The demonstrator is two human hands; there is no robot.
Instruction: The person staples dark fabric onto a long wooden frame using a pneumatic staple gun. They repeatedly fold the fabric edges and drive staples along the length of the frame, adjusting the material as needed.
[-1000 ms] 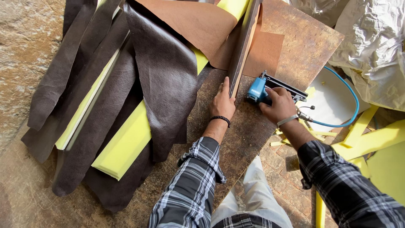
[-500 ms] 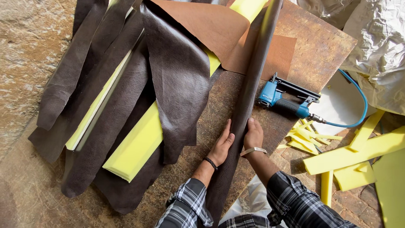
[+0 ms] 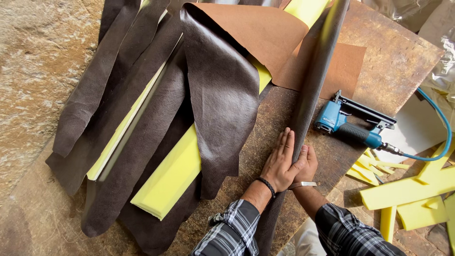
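Dark brown leather wraps the long narrow panel [image 3: 315, 80], which lies on the scratched wooden board [image 3: 393, 52] with its long axis running from our lap up and slightly right to the top edge. Our left hand [image 3: 279, 163] lies flat, fingers straight, on its left edge, our right hand [image 3: 307, 163] cups the right edge, neither gripping closed. Versus half a second ago we see little change; the blue staple gun [image 3: 353, 125] stays just right.

The leather-covered strip [image 3: 315, 71] ran out past the top edge. The right hand [image 3: 308, 163] hid partly behind it. The blue air hose [image 3: 438, 137] left frame right.
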